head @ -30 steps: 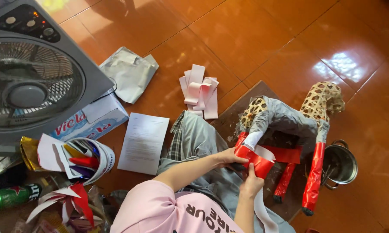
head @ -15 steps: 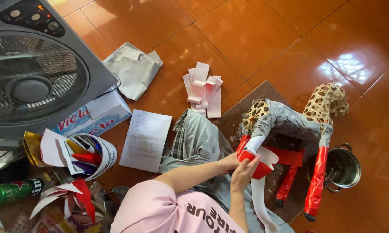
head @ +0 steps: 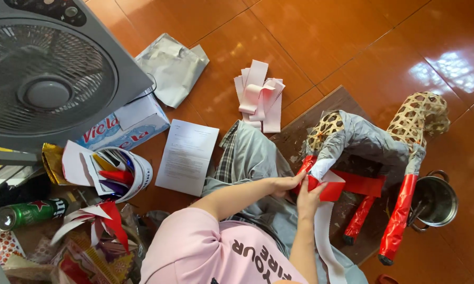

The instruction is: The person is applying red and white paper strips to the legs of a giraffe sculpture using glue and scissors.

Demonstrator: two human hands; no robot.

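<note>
A woven bamboo animal frame point(head: 373, 142), partly covered in grey paper with red-wrapped legs, stands on a brown board point(head: 300, 134). Both my hands are at its nearest leg. My left hand point(head: 285, 184) presses against the leg's red wrapping from the left. My right hand point(head: 308, 201) pinches a red and white paper strip point(head: 329, 186) against that leg. The strip's long white tail point(head: 325, 236) trails down over my lap.
A metal pot point(head: 434, 202) sits right of the frame. Pink and white paper strips point(head: 259, 94), a printed sheet point(head: 187, 155), a grey foil piece point(head: 171, 66), a box fan point(head: 47, 73), a bowl of coloured scraps point(head: 121, 173) and a green can point(head: 29, 213) lie around.
My hands stay at the same leg. The red paper sits a little more folded around it, and my right hand has shifted slightly under the strip.
</note>
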